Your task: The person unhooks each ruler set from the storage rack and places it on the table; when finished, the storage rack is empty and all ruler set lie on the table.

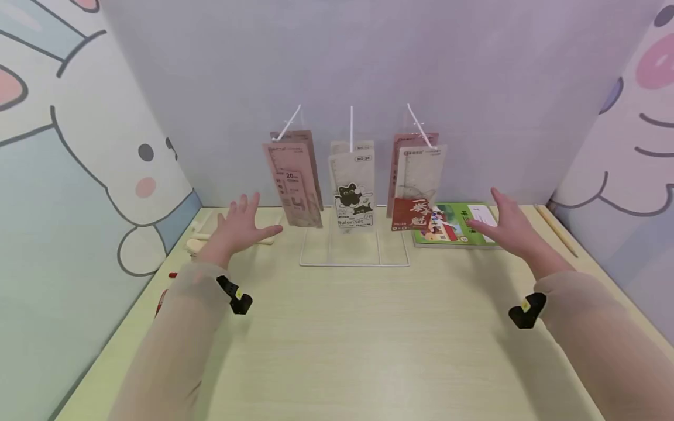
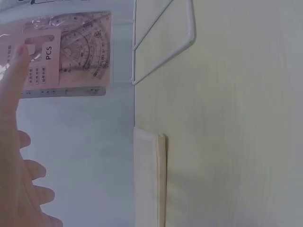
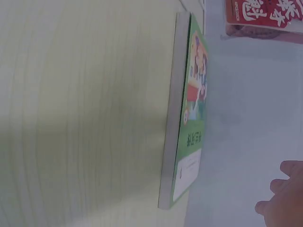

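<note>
The wire display rack (image 1: 354,265) stands at the far middle of the counter (image 1: 368,333), its three hooks (image 1: 351,126) bearing packaged ruler sets (image 1: 351,196). The left hand (image 1: 238,227), near the left pink ruler set (image 1: 292,190), and the right hand (image 1: 509,225), near the green book (image 1: 454,221), are spread and hold nothing. Good handling probably means steadying the light-looking rack and easing any ruler set straight along its hook.

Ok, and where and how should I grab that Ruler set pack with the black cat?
Pinch the Ruler set pack by its lower side edges, coming from the front. That looks easiest: it's flat, faces you, and hangs by its top from the middle hook, bottom free. Another pack hangs close behind.
</note>
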The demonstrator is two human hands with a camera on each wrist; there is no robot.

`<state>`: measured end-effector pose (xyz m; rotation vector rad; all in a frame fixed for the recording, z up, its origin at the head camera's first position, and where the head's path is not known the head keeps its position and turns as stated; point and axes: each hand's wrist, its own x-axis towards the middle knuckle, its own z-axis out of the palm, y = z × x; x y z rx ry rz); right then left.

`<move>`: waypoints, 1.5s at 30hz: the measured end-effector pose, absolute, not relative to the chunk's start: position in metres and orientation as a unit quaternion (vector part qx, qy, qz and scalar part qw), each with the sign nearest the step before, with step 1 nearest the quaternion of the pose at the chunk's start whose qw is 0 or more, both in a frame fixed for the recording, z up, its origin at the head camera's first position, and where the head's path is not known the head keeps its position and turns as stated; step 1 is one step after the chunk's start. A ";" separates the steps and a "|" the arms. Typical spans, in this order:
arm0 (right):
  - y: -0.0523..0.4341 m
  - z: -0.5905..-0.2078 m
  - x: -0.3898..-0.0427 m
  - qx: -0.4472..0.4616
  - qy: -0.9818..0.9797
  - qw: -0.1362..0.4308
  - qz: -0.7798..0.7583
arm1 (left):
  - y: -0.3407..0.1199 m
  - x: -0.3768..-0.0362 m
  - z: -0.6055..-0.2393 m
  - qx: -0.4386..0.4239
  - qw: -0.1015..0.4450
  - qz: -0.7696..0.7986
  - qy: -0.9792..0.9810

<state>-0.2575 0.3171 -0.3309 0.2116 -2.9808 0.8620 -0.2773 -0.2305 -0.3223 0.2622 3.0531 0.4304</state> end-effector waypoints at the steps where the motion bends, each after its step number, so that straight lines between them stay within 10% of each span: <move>1: 0.314 -0.332 -0.258 0.064 -0.950 0.009 0.306 | -0.230 -0.277 -0.324 0.085 0.023 0.151 0.985; 45: 0.214 -0.336 -0.264 0.107 -0.856 0.115 0.493 | -0.183 -0.248 -0.429 0.103 0.028 0.386 0.916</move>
